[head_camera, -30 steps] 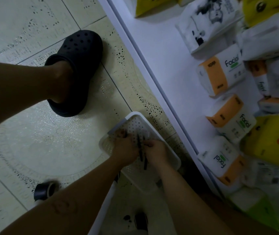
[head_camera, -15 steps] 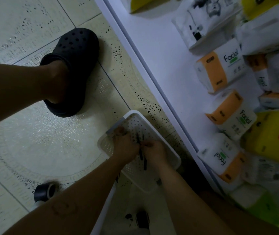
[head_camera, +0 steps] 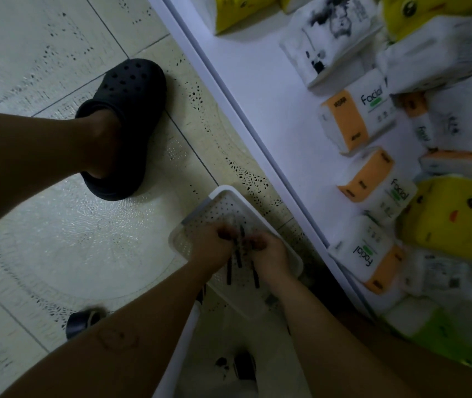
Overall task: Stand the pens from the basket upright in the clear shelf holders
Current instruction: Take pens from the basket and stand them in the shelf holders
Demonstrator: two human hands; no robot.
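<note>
Left hand (head_camera: 213,249) and right hand (head_camera: 270,254) meet over the middle of the white perforated plastic basket (head_camera: 214,209). Each has its fingers curled round slim dark pens (head_camera: 239,255), whose ends jut back toward the wrists. Blur hides how many each grips. The basket sits on the pale tiled floor (head_camera: 56,239), just beside the front edge of the white shelf (head_camera: 272,110), which holds tissue packs (head_camera: 355,119). A black perforated clog (head_camera: 131,110) stands beyond the basket's far-left corner.

Orange, yellow and white tissue packs (head_camera: 355,122) crowding a white shelf (head_camera: 272,81)
A black clog (head_camera: 131,110) is standing on the pale tiled floor (head_camera: 42,38) beside it (a dark roll (head_camera: 82,320), blurred, is lying nearer me).
</note>
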